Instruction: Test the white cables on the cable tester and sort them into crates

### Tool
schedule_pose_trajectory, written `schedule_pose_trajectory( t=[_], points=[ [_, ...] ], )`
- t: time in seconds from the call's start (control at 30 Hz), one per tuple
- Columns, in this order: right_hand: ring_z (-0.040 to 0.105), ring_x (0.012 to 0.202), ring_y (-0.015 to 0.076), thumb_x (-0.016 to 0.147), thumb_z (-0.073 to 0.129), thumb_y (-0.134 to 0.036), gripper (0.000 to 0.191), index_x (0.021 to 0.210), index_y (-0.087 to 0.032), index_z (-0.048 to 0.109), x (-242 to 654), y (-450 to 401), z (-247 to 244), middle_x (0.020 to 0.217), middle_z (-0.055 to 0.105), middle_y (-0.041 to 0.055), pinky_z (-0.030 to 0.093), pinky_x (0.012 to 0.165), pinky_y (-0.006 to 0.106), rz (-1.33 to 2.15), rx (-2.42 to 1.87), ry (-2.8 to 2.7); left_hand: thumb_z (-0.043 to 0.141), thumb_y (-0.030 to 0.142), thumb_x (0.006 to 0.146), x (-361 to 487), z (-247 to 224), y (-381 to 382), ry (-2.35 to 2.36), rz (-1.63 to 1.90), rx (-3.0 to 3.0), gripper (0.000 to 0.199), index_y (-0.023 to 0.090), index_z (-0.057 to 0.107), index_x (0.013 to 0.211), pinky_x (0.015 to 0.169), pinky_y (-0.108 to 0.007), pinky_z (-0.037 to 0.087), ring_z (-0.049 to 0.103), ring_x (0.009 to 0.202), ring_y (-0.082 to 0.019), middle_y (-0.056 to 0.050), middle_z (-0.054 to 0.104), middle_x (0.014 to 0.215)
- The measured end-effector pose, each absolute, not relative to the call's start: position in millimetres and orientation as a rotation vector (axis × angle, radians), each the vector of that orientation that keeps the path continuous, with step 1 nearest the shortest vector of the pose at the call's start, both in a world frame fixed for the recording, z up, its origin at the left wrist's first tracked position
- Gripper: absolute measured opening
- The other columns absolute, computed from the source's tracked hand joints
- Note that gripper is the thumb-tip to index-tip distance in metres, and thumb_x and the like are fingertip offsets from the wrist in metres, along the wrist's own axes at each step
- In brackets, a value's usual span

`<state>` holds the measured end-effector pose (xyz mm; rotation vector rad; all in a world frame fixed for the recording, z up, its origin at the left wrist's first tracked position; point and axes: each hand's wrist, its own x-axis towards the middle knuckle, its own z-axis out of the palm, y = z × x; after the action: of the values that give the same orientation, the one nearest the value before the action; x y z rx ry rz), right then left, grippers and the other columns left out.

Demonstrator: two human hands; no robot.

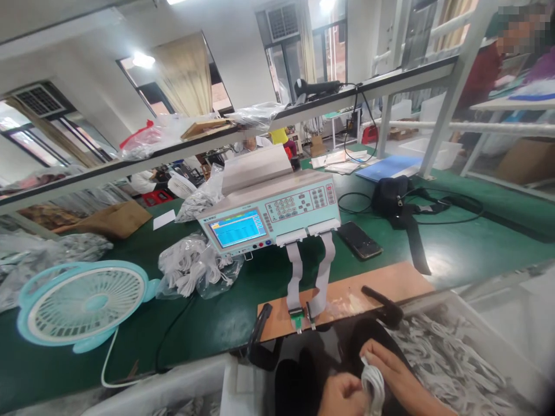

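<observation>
A coiled white cable (373, 382) is held between my two hands at the bottom of the head view, over my lap. My right hand (388, 363) is closed on the upper part of the coil, thumb and fingers pinched near one end. With its fingers curled, my left hand (340, 395) grips the coil's left side low down. Ahead of them, two flat grey ribbon cables (319, 283) run from a tester (264, 211) with a lit blue screen to a green connector board (297, 320) and a second connector at the wooden board's edge.
Black clamps (262, 338) fix the wooden board (399, 280) to the green table. A bin (470, 306) of white cables stands right, another white bin (229, 381) lower left. A fan (93, 303), bagged cables (186, 260), a phone (359, 240) and a black bag (390, 199) lie around. Other people work beyond.
</observation>
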<state>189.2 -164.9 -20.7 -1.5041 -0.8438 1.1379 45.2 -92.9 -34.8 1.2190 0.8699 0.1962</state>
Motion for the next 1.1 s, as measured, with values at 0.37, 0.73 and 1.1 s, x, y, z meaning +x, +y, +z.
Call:
schedule_pose_trajectory(
  t=[0.37,0.73,1.1],
  points=[
    [0.059,0.083,0.0296,0.077,0.048,-0.040,0.033,0.097,-0.016,0.058,298.9,-231.1,-30.1,0.092,0.062,0.0149,0.044,0.074,0.042,0.596,-2.410,-1.090,0.071,0.045,0.067,26.4,16.0,-61.3,0.894,0.643,0.372,0.037,0.016,0.047,0.060,0.038,-0.017,0.026,0.039,0.040,-0.005,0.007,0.043,0.046],
    [0.060,0.074,0.0168,0.079,0.052,-0.056,0.045,0.097,-0.015,0.056,141.4,-161.9,1.0,0.087,0.061,0.0063,0.045,0.065,0.028,1.772,-1.127,-0.475,0.058,0.028,0.082,33.0,27.6,-81.3,0.865,1.112,0.973,0.026,0.018,0.048,0.061,0.071,-0.027,0.045,0.051,0.062,-0.011,0.005,0.046,0.057],
    [0.048,0.080,0.0161,0.071,0.057,-0.012,0.024,0.094,-0.019,0.054,166.1,-152.0,26.2,0.088,0.049,0.0023,0.042,0.071,0.028,0.834,-1.445,-1.353,0.073,0.028,0.064,7.9,30.3,-79.0,1.052,0.644,1.567,0.022,0.021,0.072,0.085,0.070,-0.027,0.045,0.055,0.070,-0.019,-0.004,0.063,0.074]
  ],
)
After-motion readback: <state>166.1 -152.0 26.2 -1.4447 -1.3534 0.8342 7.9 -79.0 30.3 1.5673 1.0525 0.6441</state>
